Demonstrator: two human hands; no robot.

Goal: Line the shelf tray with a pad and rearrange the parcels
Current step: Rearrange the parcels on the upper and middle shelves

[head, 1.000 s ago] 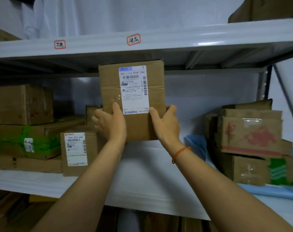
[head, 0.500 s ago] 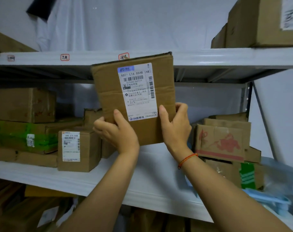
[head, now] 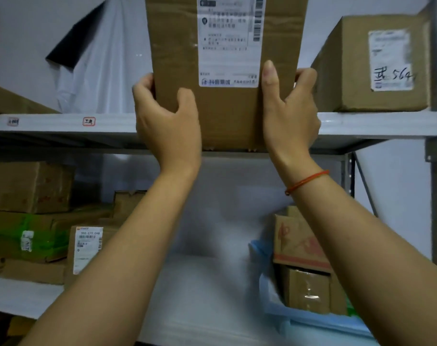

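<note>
Head view: left hand [head: 167, 123] and right hand [head: 288, 113] fingers clamp the parcel [head: 224, 106] between them.

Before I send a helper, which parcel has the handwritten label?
Start at the upper shelf. At its right end, against the upright, sits a brown box. Unlike the parcel in both hands, its white label carries handwriting.

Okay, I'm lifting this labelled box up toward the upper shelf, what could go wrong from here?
1. The held box is gripped only near its bottom by the left hand and right hand; most of it stands above them, so it may tip.
2. Its bottom edge sits below the upper shelf rail and could catch on it.
3. The box with handwriting already sits close on the right, so sliding in may knock it.
</note>
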